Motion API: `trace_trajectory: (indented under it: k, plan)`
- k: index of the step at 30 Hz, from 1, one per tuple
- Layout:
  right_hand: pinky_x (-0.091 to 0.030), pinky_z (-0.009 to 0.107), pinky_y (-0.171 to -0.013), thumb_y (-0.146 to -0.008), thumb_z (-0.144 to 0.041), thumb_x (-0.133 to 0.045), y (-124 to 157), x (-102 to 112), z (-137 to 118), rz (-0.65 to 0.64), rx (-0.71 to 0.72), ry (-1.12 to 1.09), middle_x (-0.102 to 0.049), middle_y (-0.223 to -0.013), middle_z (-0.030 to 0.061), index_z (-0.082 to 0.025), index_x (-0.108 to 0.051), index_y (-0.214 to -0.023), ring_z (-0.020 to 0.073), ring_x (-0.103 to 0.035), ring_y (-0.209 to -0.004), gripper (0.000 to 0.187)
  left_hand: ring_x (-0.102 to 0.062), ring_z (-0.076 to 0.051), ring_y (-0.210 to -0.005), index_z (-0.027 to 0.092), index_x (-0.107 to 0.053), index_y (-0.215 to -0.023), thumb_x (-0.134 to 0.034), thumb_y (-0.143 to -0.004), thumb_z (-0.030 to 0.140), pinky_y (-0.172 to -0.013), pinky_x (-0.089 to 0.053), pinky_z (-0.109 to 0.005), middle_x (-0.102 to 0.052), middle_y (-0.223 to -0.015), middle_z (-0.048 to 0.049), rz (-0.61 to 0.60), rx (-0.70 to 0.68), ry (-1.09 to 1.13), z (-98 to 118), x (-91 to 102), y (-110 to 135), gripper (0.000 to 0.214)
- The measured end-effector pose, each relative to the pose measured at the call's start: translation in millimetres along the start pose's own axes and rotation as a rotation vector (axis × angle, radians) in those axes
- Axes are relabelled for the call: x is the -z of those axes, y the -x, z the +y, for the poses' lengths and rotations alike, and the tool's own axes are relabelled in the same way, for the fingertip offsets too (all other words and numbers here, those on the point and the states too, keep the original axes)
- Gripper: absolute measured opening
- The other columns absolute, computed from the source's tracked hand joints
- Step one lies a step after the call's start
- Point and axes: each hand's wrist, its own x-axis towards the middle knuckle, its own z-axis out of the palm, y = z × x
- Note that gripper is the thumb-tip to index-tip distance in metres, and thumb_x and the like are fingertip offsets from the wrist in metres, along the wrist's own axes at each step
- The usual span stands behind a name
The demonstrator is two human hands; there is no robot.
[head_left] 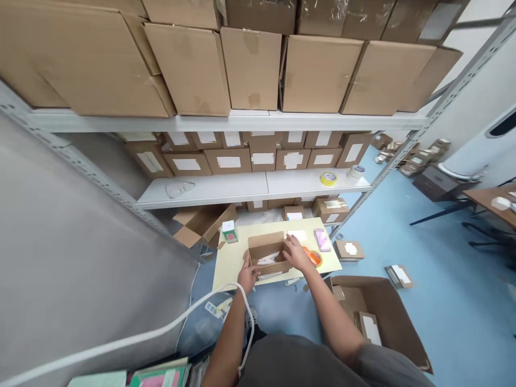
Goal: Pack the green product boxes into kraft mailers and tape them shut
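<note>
A pale yellow board (pixel 229 263) is lying on the blue floor (pixel 443 301) at the centre of the frame, in front of grey metal shelving (pixel 258 188) stacked with brown cartons.

On that board a small open cardboard box (pixel 268 252) is sitting with its flaps up and white items showing inside. The left hand (pixel 247 275) is curling around the box's lower left corner, fingers closed on the wall. The right hand (pixel 296 252) is resting on the box's right edge, fingers bent over the rim; whether it is actually gripping is hard to tell. Just right of that hand an orange tape dispenser (pixel 313 258) is lying on the board, touching or nearly touching the wrist.

Risks, as a judgement: the box is light and held only at its edges, so an uneven pull could be tipping it and spilling the white contents. The right wrist could be knocking the dispenser off the board. A white cable (pixel 177 322) is looping across the left forearm at lower centre and could be snagging the arm. A larger open carton (pixel 379 317) is standing by the right elbow at lower right, and a small green-and-white box (pixel 229 231) is standing upper left of the work, both within bumping reach.
</note>
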Motion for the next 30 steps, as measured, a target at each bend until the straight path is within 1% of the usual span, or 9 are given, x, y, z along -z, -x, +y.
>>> trace_trajectory:
  k: [5, 9, 12, 15, 19, 21, 25, 27, 30]
  plan:
    - [-0.033, 0.056, -0.132, -0.091, -0.016, -0.066, -43.0, -12.9, -10.8, -0.005, -0.088, 0.028, -0.04, -0.173, 0.0142, -0.024, -0.055, -0.159, 0.0333, -0.031, -0.164, 0.07, -0.037, -0.033, -0.163, 0.025, -0.083, -0.111, -0.072, -0.08, 0.009, -0.131, -0.04, -0.048, -0.038, -0.177, -0.0022, -0.115, -0.126, -0.088, -19.2, -2.9, -64.8, 0.037]
    - [-0.035, 0.057, -0.13, -0.091, -0.019, -0.069, -77.5, -34.2, -24.6, -0.029, -0.173, -0.064, -0.035, -0.176, 0.0143, -0.029, -0.043, -0.167, 0.0333, -0.038, -0.16, 0.081, -0.026, -0.036, -0.167, 0.02, -0.079, -0.124, -0.072, -0.081, 0.012, -0.133, -0.034, -0.051, -0.038, -0.177, -0.0102, -0.204, -0.148, -0.151, -30.7, -7.1, -79.7, 0.045]
    - [-0.041, 0.056, -0.126, -0.091, -0.025, -0.072, -112.1, -66.8, -40.7, -0.074, -0.195, -0.252, -0.044, -0.171, 0.0135, -0.031, -0.045, -0.166, 0.0328, -0.048, -0.154, 0.08, -0.029, -0.034, -0.166, 0.019, -0.072, -0.136, -0.074, -0.084, 0.018, -0.133, -0.034, -0.049, -0.038, -0.176, -0.0135, -0.186, -0.2, -0.095, -38.9, 1.0, -83.3, 0.052]
    - [-0.053, 0.05, -0.116, -0.09, -0.032, -0.075, -155.0, -112.6, -60.9, -0.154, -0.228, -0.519, -0.055, -0.162, 0.0142, -0.029, -0.048, -0.164, 0.0318, -0.06, -0.143, 0.079, -0.043, -0.031, -0.159, 0.02, -0.068, -0.142, -0.069, -0.091, 0.021, -0.13, -0.039, -0.047, -0.054, -0.164, -0.0134, -0.098, -0.199, -0.025, -48.2, 28.9, -93.9, 0.051]
    - [-0.053, 0.052, -0.114, -0.084, -0.034, -0.082, -207.8, -173.2, -83.9, -0.26, -0.336, -0.584, -0.06, -0.158, 0.014, -0.028, -0.055, -0.159, 0.0355, -0.062, -0.141, 0.079, -0.062, -0.033, -0.14, 0.018, -0.067, -0.14, -0.058, -0.099, 0.023, -0.118, -0.05, -0.046, -0.061, -0.151, -0.0176, 0.128, 0.051, -0.027, -63.7, 91.8, -125.6, 0.042]
    - [-0.048, 0.054, -0.121, -0.082, -0.029, -0.082, -224.8, -197.4, -91.5, -0.278, -0.334, -0.515, -0.062, -0.157, 0.0119, -0.027, -0.058, -0.156, 0.0353, -0.06, -0.143, 0.077, -0.064, -0.036, -0.135, 0.017, -0.058, -0.151, -0.062, -0.099, 0.026, -0.113, -0.053, -0.048, -0.059, -0.151, -0.0201, 0.181, 0.193, -0.047, -72.3, 124.8, -147.2, 0.053]
    - [-0.039, 0.053, -0.129, -0.079, -0.018, -0.076, -237.0, -233.6, -103.3, -0.287, -0.198, -0.439, -0.062, -0.158, 0.0092, -0.023, -0.058, -0.155, 0.0313, -0.057, -0.147, 0.079, -0.052, -0.039, -0.149, 0.02, -0.032, -0.17, -0.087, -0.083, 0.027, -0.118, -0.048, -0.047, -0.035, -0.173, -0.0226, 0.026, 0.191, -0.065, -88.4, 170.1, -188.1, 0.103]
    - [-0.037, 0.052, -0.131, -0.077, -0.015, -0.074, -236.6, -246.4, -108.4, -0.292, -0.156, -0.422, -0.06, -0.16, 0.0122, -0.02, -0.059, -0.154, 0.0316, -0.054, -0.15, 0.079, -0.053, -0.037, -0.149, 0.023, -0.035, -0.169, -0.089, -0.081, 0.023, -0.118, -0.048, -0.044, -0.036, -0.174, -0.02, -0.088, 0.137, -0.097, -93.9, 178.8, -201.0, 0.103]
    - [-0.036, 0.052, -0.131, -0.076, -0.015, -0.073, -234.8, -256.1, -112.5, -0.292, -0.145, -0.416, -0.06, -0.16, 0.0129, -0.02, -0.061, -0.153, 0.0322, -0.053, -0.151, 0.078, -0.063, -0.032, -0.139, 0.026, -0.05, -0.16, -0.084, -0.085, 0.019, -0.113, -0.051, -0.039, -0.052, -0.164, -0.0155, -0.153, 0.094, -0.171, -95.2, 180.2, -207.2, 0.083]
